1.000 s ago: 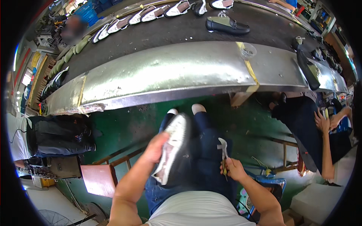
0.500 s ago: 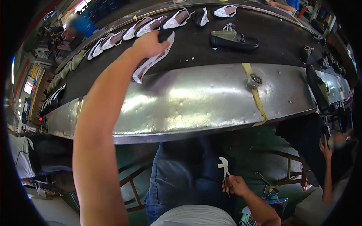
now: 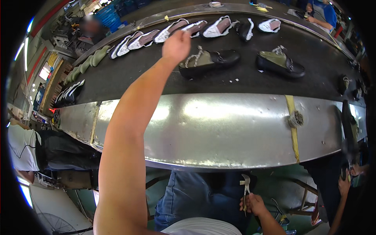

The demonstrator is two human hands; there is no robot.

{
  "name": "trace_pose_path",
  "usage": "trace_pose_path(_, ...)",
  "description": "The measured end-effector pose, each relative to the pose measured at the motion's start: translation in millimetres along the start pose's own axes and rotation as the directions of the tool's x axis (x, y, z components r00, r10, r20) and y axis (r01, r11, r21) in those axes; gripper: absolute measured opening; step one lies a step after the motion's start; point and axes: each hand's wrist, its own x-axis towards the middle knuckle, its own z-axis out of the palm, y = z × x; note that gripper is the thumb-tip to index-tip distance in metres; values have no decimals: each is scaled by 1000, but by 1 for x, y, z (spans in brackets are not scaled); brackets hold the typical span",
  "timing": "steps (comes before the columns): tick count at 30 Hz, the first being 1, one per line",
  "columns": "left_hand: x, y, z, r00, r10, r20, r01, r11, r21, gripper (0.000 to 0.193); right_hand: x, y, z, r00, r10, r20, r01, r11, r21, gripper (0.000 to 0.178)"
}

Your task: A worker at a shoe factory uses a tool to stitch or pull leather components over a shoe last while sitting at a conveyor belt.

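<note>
My left arm stretches over the bench, and my left hand (image 3: pixel 177 46) is at the row of black shoe uppers with white linings. Its fingertips overlap the near end of one upper (image 3: pixel 196 28); they are partly hidden, so a grip on it cannot be made out. Just right of that wrist, a black moccasin on an olive last (image 3: pixel 211 64) stands on the dark belt, a cord at its heel. Another black moccasin (image 3: pixel 280 64) stands farther right. Low over my lap, my right hand (image 3: pixel 254 203) is closed around lasting pincers (image 3: pixel 245 186), jaws upward.
The metal bench edge (image 3: pixel 215 129) runs along my side of the dark belt (image 3: pixel 129 76). A small cup of tacks (image 3: pixel 296 118) sits by a yellow tape strip. Olive lasts (image 3: pixel 90 62) and striped black pieces (image 3: pixel 70 94) lie at left. Other people work at both sides and across.
My left hand has let go of the black shoe with pale underside and moved to the uppers. A black moccasin now stands beside that wrist. The view has shifted; my right hand keeps the pincers.
</note>
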Motion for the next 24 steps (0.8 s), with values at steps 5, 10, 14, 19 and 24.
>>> trace_pose_path(5,15,-161,-29,907,-421,-16,420,898,130,51,22,-20,7,1000,22,-14,-22,1000,-3,69)
trace_pose_path(10,38,-247,-14,793,-604,-79,606,796,-6,66,45,-39,7,1000,17,8,-17,1000,21,59)
trace_pose_path(14,66,-304,-11,798,-567,-203,595,795,118,91,74,-36,-18,977,210,32,-201,963,-180,61)
trace_pose_path(19,100,-345,0,787,-560,-260,607,778,161,110,134,-44,-21,969,234,76,-216,958,-189,61)
trace_pose_path(24,129,-353,-1,812,-554,-182,583,776,241,116,175,-48,-12,963,244,117,-223,960,-169,61)
